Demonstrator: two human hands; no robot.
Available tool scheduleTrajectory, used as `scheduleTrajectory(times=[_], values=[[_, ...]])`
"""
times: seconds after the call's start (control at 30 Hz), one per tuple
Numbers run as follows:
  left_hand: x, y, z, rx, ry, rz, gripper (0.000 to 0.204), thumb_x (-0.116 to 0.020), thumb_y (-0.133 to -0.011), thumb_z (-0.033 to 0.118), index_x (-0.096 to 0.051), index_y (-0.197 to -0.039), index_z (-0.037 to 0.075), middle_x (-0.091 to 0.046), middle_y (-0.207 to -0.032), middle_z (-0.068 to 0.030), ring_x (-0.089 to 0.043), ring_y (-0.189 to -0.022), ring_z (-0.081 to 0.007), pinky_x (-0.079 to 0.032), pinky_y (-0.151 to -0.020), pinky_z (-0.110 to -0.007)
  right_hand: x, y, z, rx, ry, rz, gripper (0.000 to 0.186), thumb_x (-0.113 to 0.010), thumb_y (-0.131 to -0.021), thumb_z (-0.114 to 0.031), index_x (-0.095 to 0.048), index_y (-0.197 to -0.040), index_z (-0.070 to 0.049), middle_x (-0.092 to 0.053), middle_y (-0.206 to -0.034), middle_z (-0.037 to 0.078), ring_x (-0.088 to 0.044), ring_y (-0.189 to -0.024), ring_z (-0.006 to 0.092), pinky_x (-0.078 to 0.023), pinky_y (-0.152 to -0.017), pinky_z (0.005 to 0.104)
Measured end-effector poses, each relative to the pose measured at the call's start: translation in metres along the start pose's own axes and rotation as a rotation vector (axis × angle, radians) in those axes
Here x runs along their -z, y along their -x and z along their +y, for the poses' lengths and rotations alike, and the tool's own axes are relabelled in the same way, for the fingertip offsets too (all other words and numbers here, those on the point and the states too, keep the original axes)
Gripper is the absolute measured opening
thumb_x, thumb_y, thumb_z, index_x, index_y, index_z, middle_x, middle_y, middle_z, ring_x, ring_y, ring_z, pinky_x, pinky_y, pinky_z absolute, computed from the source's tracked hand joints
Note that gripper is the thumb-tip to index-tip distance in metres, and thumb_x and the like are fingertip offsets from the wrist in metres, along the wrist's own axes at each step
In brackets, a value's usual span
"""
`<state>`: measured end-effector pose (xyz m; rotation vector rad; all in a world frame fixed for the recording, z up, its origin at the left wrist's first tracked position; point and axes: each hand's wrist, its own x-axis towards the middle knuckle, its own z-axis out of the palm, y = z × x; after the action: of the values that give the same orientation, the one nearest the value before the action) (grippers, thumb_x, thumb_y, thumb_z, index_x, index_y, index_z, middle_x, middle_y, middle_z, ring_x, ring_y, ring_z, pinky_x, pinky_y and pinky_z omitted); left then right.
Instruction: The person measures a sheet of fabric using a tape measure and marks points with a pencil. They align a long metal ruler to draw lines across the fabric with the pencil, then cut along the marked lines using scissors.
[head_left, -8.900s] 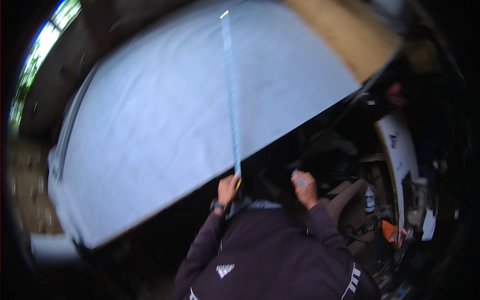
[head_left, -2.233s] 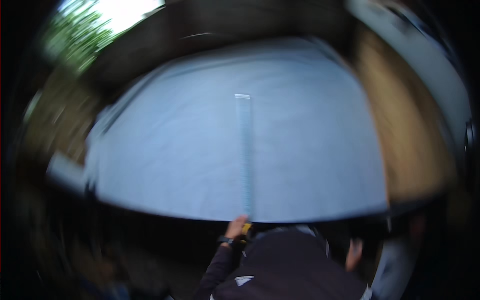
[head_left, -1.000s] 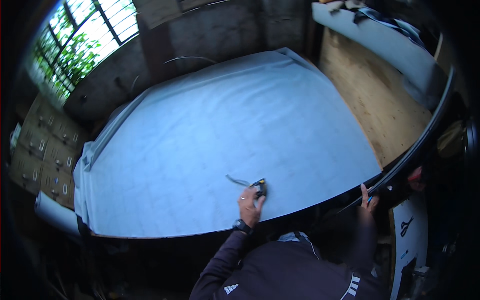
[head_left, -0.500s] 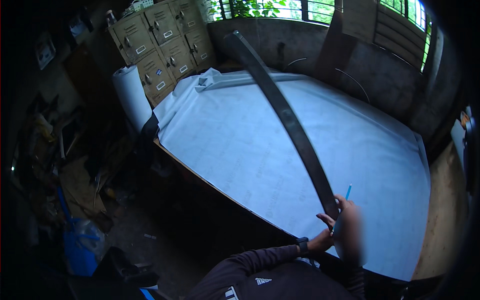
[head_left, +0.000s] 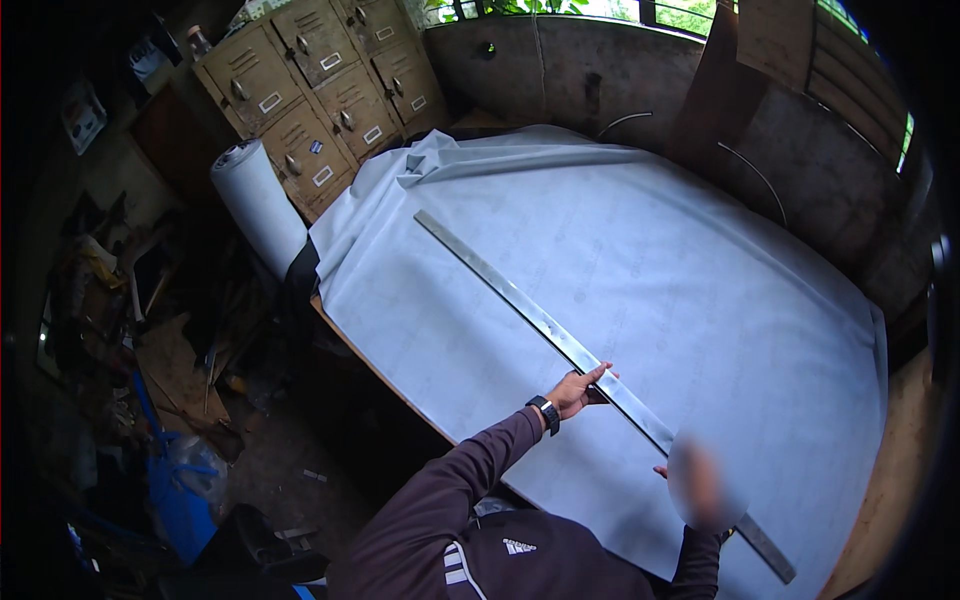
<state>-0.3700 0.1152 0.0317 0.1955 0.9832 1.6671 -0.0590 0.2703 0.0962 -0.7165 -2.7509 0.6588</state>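
A long flat metal straightedge (head_left: pixel 540 328) lies at a slant over the pale grey sheet (head_left: pixel 480 330) on the table, its far end toward the lockers. My left hand (head_left: pixel 580 393) is closed round the middle of the straightedge, thumb on top and fingers at its edge. Nearer me, my right hand (head_left: pixel 700 485) grips the straightedge toward its close end, which sticks out beyond the hand. A blurred patch covers much of my right hand; one fingertip shows at the straightedge's left edge. The pencil seen before is out of sight.
Metal lockers (head_left: pixel 330 100) stand at the far left, with a white roll (head_left: pixel 255 200) upright beside them. Folds bunch along the sheet's far edge. Clutter and a blue dustpan-like thing (head_left: pixel 180 490) are on the floor at left. A wall (head_left: pixel 640 90) with windows bounds the far side.
The straightedge has come down from a raised, tilted position and turned its shiny face up. My left hand has moved away from my right, outward along it.
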Motion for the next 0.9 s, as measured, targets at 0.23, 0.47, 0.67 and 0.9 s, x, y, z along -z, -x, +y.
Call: scheduleTrajectory(times=[0.23,0.47,0.67,0.9], values=[[0.063,-0.111,0.074,0.345,-0.422,0.085,0.061,-0.052,-0.1,0.05,-0.055,-0.119,-0.007,-0.066,-0.112,-0.0196,-0.07,-0.088,-0.0249,-0.062,-0.078,-0.037,-0.05,-0.143,0.041,-0.204,0.117,0.014,0.046,-0.087,-0.068,-0.02,-0.064,-0.105,-0.008,-0.063,-0.086,0.014,-0.058,-0.085,0.0354,-0.045,-0.077,0.0455],[0.186,-0.14,0.192,-0.74,-1.692,0.073,0.054,-0.08,-0.08,0.027,-0.062,-0.125,0.003,-0.06,-0.127,-0.0198,-0.054,-0.119,-0.0361,-0.04,-0.103,-0.044,-0.093,-0.183,0.084,-0.26,0.224,0.239,0.052,-0.082,-0.073,-0.029,-0.061,-0.117,-0.012,-0.064,-0.117,0.015,-0.054,-0.118,0.0355,-0.04,-0.103,0.0466],[0.239,-0.166,0.23,-0.688,-1.898,-0.007,0.044,-0.071,-0.086,0.026,-0.063,-0.126,0.008,-0.056,-0.133,-0.0159,-0.049,-0.127,-0.0351,-0.033,-0.107,-0.048,-0.075,-0.165,0.092,-0.695,0.349,0.205,0.061,-0.079,-0.075,-0.048,-0.061,-0.119,-0.009,-0.063,-0.115,0.015,-0.052,-0.118,0.0321,-0.041,-0.1,0.0446],[0.236,-0.286,0.254,-0.765,-1.843,0.161,0.034,-0.064,-0.094,0.023,-0.065,-0.121,0.003,-0.06,-0.126,-0.0151,-0.053,-0.12,-0.0343,-0.039,-0.102,-0.047,-0.061,-0.294,0.175,-0.585,0.332,0.363,0.061,-0.078,-0.073,-0.054,-0.063,-0.111,-0.009,-0.064,-0.11,0.015,-0.055,-0.112,0.0316,-0.047,-0.092,0.0444]])
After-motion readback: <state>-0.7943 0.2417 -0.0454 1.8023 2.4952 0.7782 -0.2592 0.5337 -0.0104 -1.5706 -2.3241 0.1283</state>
